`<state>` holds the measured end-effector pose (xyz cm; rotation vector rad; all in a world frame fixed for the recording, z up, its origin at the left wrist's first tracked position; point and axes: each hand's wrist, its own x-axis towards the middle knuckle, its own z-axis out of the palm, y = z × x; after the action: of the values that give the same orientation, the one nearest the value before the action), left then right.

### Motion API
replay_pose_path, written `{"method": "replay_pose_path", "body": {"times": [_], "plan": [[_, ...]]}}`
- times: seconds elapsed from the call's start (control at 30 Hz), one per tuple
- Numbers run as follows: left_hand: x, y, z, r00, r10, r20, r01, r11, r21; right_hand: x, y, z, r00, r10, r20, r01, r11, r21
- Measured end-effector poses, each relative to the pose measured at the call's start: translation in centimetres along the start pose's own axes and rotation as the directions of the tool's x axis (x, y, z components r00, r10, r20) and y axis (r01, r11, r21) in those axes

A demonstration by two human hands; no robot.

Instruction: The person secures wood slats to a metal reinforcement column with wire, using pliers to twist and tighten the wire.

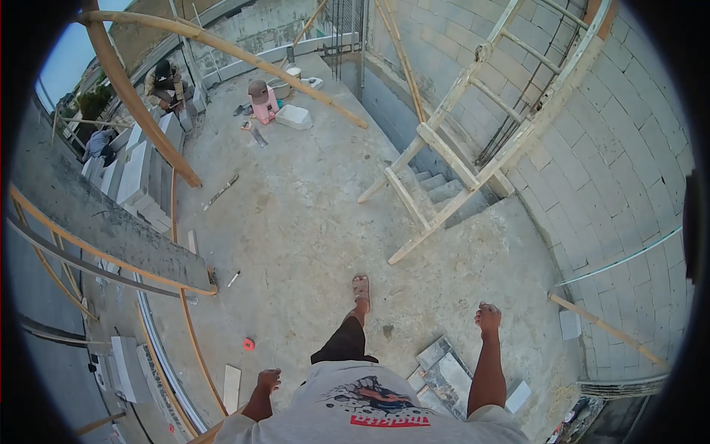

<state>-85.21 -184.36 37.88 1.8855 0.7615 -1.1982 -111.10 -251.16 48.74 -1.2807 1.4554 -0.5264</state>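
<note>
My left hand [269,379] hangs low beside my body, its fingers loosely apart with nothing in them. The nearest things to it are a pale board [231,389] on the floor and a red tape measure [249,344]. My right hand [488,317] is held out to the right, fingers curled in and no object showing in it. Below that hand lie several flat grey slabs [450,377] and a light block [518,397]. One sandalled foot [360,288] is forward on the concrete floor [296,244].
A whitewashed wooden ladder [451,152] leans over a stairwell [440,189] at the right. Bamboo poles [244,55] slant across the upper left. A pink container [264,109] and white block [294,117] stand ahead. Two people [164,83] work near stacked blocks [140,174].
</note>
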Motion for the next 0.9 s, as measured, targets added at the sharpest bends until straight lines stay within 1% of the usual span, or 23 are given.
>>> {"method": "replay_pose_path", "body": {"times": [0.03,0.07,0.13,0.17,0.2,0.27,0.3,0.33,0.4,0.47,0.5,0.53,0.57,0.6,0.63,0.67,0.7,0.73,0.77,0.8,0.83,0.87,0.9], "plan": [[1.5,3.3,1.2,0.999,-0.025,0.035,0.026,1.0,-0.015,2.8,-3.8,2.0,1.0,-0.012,-0.018,0.012,1.0,0.017],[3.1,5.3,2.1,0.995,-0.059,0.078,0.059,0.998,-0.007,4.6,-7.2,3.5,0.994,-0.107,-0.014,0.107,0.994,-0.004],[4.7,13.2,5.4,0.998,-0.045,-0.049,0.05,0.994,0.097,9.1,-15.9,6.4,0.955,-0.294,-0.026,0.293,0.955,-0.036],[4.4,17.9,6.5,0.998,-0.015,-0.057,0.019,0.998,0.068,10.3,-19.5,7.0,0.937,-0.348,-0.027,0.346,0.936,-0.071],[4.2,22.5,7.5,0.999,-0.014,-0.044,0.019,0.994,0.104,11.1,-24.2,7.3,0.907,-0.421,-0.023,0.416,0.902,-0.112],[4.1,32.0,9.0,0.973,0.227,0.033,-0.228,0.973,0.042,12.3,-33.7,7.7,0.851,-0.524,-0.033,0.514,0.844,-0.152],[3.6,37.1,9.8,0.94,0.338,0.05,-0.341,0.938,0.061,13.5,-38.3,7.7,0.815,-0.577,-0.054,0.563,0.811,-0.157],[3.2,42.1,10.8,0.901,0.43,0.051,-0.433,0.898,0.077,15.5,-42.7,7.6,0.772,-0.63,-0.084,0.607,0.77,-0.196],[1.9,51.5,12.4,0.775,0.629,0.053,-0.63,0.766,0.125,18.7,-51.2,7.4,0.669,-0.733,-0.127,0.691,0.675,-0.257],[1.2,58.9,13.2,0.69,0.723,0.032,-0.721,0.683,0.117,21.3,-60.1,7.4,0.562,-0.812,-0.158,0.751,0.581,-0.314],[0.3,61.9,14.0,0.681,0.732,-0.009,-0.729,0.679,0.088,22.5,-64.2,7.6,0.521,-0.838,-0.161,0.76,0.542,-0.358],[-1.1,64.2,14.5,0.685,0.725,-0.066,-0.723,0.688,0.058,24.1,-68.2,7.6,0.426,-0.888,-0.171,0.813,0.459,-0.357],[-1.4,65.8,15.2,0.704,0.708,-0.058,-0.708,0.706,0.013,25.3,-72.2,7.6,0.368,-0.91,-0.193,0.796,0.415,-0.441],[-1.5,67.3,15.8,0.721,0.687,-0.086,-0.692,0.72,-0.052,28.0,-76.1,7.2,0.237,-0.951,-0.198,0.798,0.307,-0.519],[-3.0,68.3,16.6,0.729,0.681,-0.076,-0.685,0.723,-0.089,29.9,-80.0,6.6,0.137,-0.972,-0.189,0.724,0.229,-0.651],[-4.3,68.9,17.4,0.735,0.676,-0.054,-0.678,0.731,-0.076,31.3,-84.2,5.8,0.127,-0.977,-0.169,0.603,0.211,-0.769],[-5.8,69.3,18.2,0.738,0.672,-0.059,-0.674,0.738,-0.025,36.1,-88.5,4.0,-0.106,-0.992,-0.074,0.295,0.039,-0.955],[-5.8,69.1,18.9,0.729,0.682,-0.052,-0.677,0.73,0.093,36.5,-96.4,15.5,-0.218,-0.976,-0.005,0.48,-0.102,-0.871],[-6.5,68.9,19.8,0.73,0.679,-0.075,-0.626,0.709,0.325,36.4,-104.8,26.6,-0.328,-0.944,0.032,0.615,-0.239,-0.752],[-7.5,68.8,20.8,0.784,0.606,-0.132,-0.53,0.766,0.365,34.4,-110.3,36.1,-0.406,-0.913,0.037,0.71,-0.34,-0.617],[-9.2,68.1,22.1,0.843,0.519,-0.142,-0.421,0.801,0.425,32.0,-113.3,42.9,-0.447,-0.894,0.037,0.768,-0.404,-0.497],[-11.2,67.5,23.6,0.858,0.494,-0.138,-0.402,0.815,0.416,30.3,-115.5,47.1,-0.467,-0.884,0.027,0.803,-0.437,-0.406],[-12.8,67.9,24.5,0.864,0.491,-0.112,-0.402,0.807,0.432,29.2,-117.7,49.3,-0.476,-0.879,0.008,0.823,-0.449,-0.347]]}}
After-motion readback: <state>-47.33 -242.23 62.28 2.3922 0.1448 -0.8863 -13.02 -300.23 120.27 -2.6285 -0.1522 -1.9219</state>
